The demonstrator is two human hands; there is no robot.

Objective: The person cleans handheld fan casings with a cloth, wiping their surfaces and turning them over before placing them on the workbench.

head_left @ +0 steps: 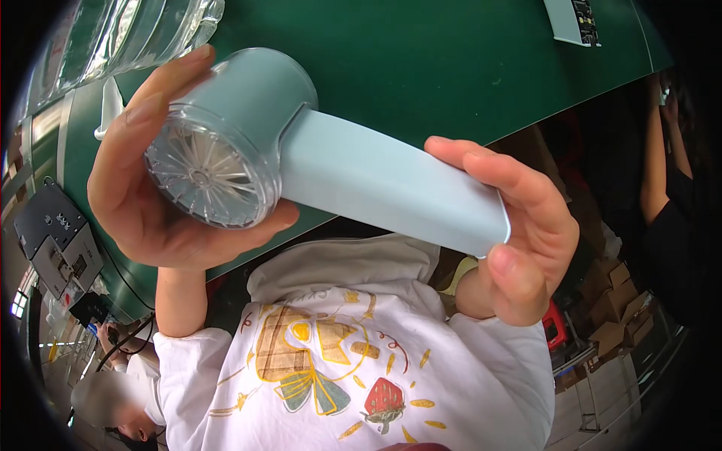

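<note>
A pale blue handheld fan (391, 174) is held up between both hands, in front of the white printed shirt. My left hand (143, 188) wraps around its round head, with the thumb below and the fingers over the far side. The clear round grille (203, 177), with spokes running out from its hub, faces down and toward me. At the other end, my right hand (530, 218) grips the tip of the handle, fingers along the upper edge and thumb at the lower corner.
Beneath the fan lies a green table (421, 68). Clear plastic packaging (135, 37) sits at top left, and a pale blue casing part with a circuit board (575, 21) at top right. A dark grey device (56, 225) stands left. Other people (665, 180) are nearby; cardboard boxes (620, 301) lie right.
</note>
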